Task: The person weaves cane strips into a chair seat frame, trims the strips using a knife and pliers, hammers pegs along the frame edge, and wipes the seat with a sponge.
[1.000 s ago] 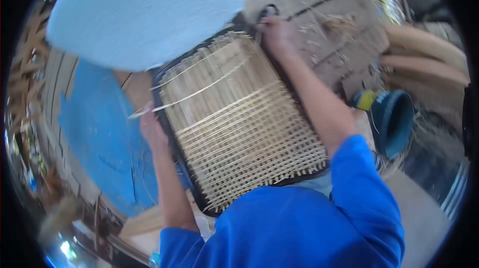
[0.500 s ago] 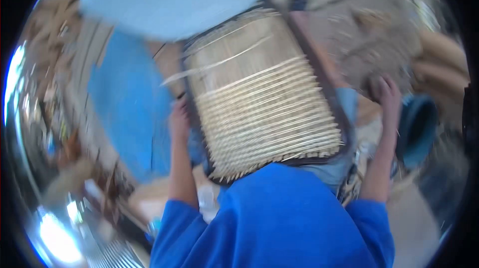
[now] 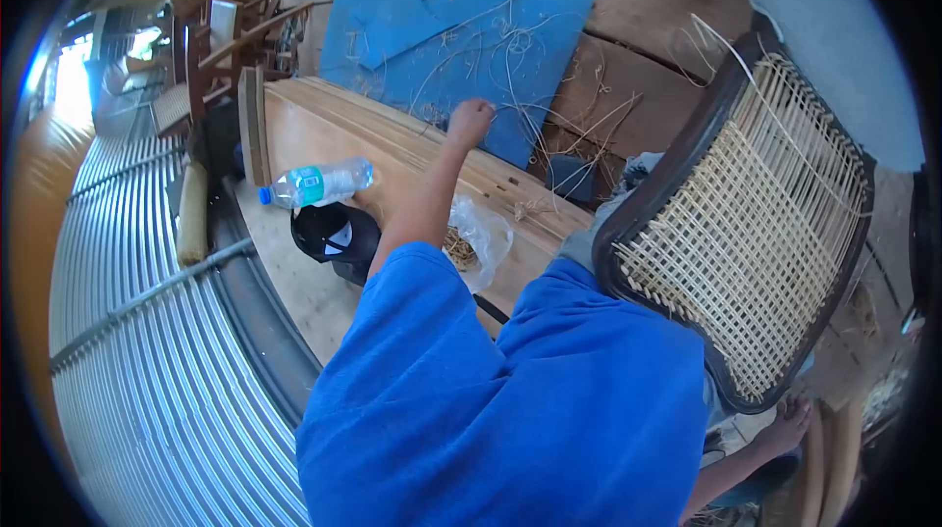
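A chair panel (image 3: 736, 252) with a dark frame and woven cane strips leans on my lap at the right. Its lower part is closely woven; several strips toward the far end lie loose, and one long pale strip (image 3: 731, 51) curls off it. My left hand (image 3: 473, 123) is stretched out over the edge of a blue sheet (image 3: 446, 12), fingers curled in, beside loose cane strands (image 3: 520, 36). Whether a strand is in its fingers I cannot make out. Low at the right, my right hand (image 3: 788, 426) has bent fingers near curved wooden pieces (image 3: 839, 458); what they hold is hidden.
Wooden boards (image 3: 392, 130) run along my left side. On a plank surface lie a water bottle (image 3: 319, 184), a black cap (image 3: 334, 233) and a plastic bag (image 3: 481, 242) with scraps. Corrugated metal (image 3: 147, 360) stands at the far left, with chair frames (image 3: 191, 85) behind.
My view has swung to the left, so the cane panel now sits at the right. My left hand has left the panel's side and reached out to the blue sheet.
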Demonstrator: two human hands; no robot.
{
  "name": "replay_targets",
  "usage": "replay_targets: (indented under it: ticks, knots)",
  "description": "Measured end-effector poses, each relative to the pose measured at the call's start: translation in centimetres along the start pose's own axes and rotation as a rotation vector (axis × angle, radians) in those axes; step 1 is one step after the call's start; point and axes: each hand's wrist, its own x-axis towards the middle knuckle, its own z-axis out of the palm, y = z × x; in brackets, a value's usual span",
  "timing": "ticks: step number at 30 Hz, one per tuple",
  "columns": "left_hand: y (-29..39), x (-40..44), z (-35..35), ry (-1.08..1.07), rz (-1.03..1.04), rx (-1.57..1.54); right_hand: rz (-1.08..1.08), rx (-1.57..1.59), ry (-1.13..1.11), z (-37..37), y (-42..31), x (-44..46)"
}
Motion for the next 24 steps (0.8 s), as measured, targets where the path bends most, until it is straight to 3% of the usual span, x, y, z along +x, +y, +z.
replay_targets:
  ticks: [2, 4, 7, 9, 11, 12, 14, 16, 20, 22, 24]
  knots:
    - [-1.2, 0.2, 4.2, -0.031, 0.13, 0.126, -0.051, -0.024, -0.027, 0.2, -1.0, 1.7]
    - [-0.4, 0.7, 9.2, -0.225, 0.226, 0.216, -0.049, -0.129, -0.049, 1.5, -3.5, 1.7]
    - [2.1, 1.4, 16.3, -0.299, 0.185, 0.18, -0.052, -0.212, -0.101, 1.1, -3.8, 2.9]
    - [-1.3, 3.5, 24.4, -0.264, 0.29, 0.231, -0.041, -0.261, -0.162, -1.2, -2.8, 3.5]
    - [-6.8, 5.1, 32.0, -0.334, 0.515, 0.454, -0.049, -0.334, -0.078, -3.9, -1.0, 2.9]
    - [-6.4, 4.1, 31.3, -0.357, 0.448, 0.469, -0.051, -0.372, -0.04, -5.1, 0.0, 2.3]
    - [-0.5, -0.5, 24.7, -0.355, -0.002, 0.198, 0.035, -0.377, 0.025, -6.5, 1.1, 0.4]
    - [-0.2, -0.6, 24.6, -0.455, -0.078, 0.258, 0.058, -0.372, 0.032, -7.5, 2.8, -0.8]
    - [2.7, -1.6, 21.1, -0.654, -0.074, 0.409, 0.123, -0.31, 0.0, -5.9, 4.0, -2.4]
    - [3.8, -3.4, 20.2, -0.619, 0.122, 0.666, 0.102, -0.267, -0.019, -3.7, 3.1, -3.4]
    - [3.5, -4.9, 21.0, -0.59, 0.2, 0.719, 0.093, -0.258, -0.058, -3.8, 3.3, -3.4]
